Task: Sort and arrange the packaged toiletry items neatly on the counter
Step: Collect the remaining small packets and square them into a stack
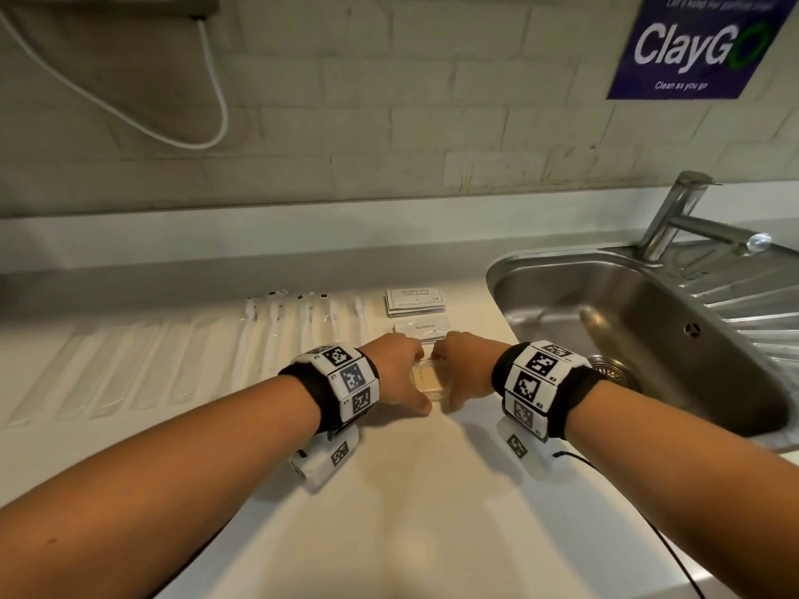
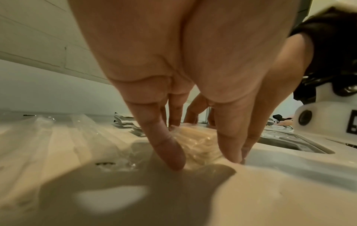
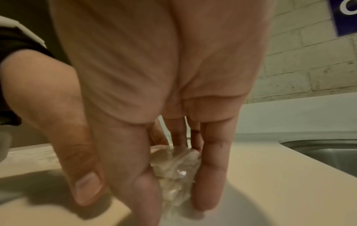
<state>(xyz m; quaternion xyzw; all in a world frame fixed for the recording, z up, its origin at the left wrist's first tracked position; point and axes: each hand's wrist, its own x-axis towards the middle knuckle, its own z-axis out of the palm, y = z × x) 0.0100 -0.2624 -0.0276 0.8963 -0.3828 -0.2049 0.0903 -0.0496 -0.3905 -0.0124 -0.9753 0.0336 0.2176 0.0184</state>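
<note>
- Head view: the counter [image 1: 432, 490] carries a clear-wrapped packet [image 1: 427, 379], just before the toothpaste packets [image 1: 421, 332].
- Left hand [image 1: 400, 373] and right hand [image 1: 465, 373] flank the packet, fingers pinching its sides.

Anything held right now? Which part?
Both hands hold one clear-wrapped packet lying on the counter: left hand at its left edge, right hand at its right edge, fingertips pinching its sides.
</note>
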